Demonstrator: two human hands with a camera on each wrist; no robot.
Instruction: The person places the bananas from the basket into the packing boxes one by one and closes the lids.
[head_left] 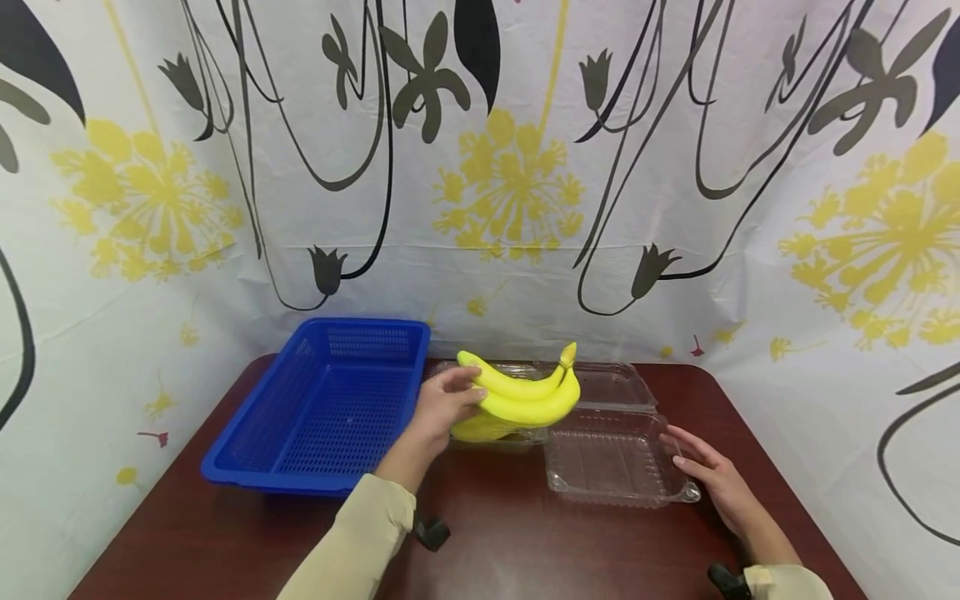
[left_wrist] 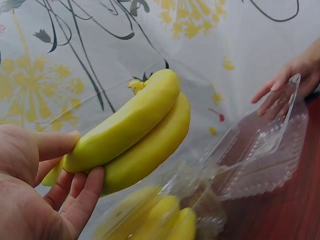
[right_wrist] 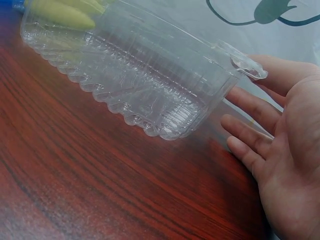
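Note:
Raised above the table, a small bunch of yellow bananas (head_left: 525, 398) is pinched at one end between the thumb and fingers of my left hand (head_left: 444, 407). Its stem points to the upper right in the head view. Beneath it, more bananas (left_wrist: 165, 220) lie under clear plastic in another container (left_wrist: 210, 215), partly hidden by the held bunch. My right hand (head_left: 716, 479) is at the right side of a clear hinged container (head_left: 611, 458), its extended fingers right at the rim. That container's lid (head_left: 611, 385) is folded back toward the wall.
A blue plastic basket (head_left: 315, 482) with slotted sides stands on the left of the dark red-brown table (head_left: 495, 542). A white patterned curtain (head_left: 525, 292) hangs right behind and beside the table.

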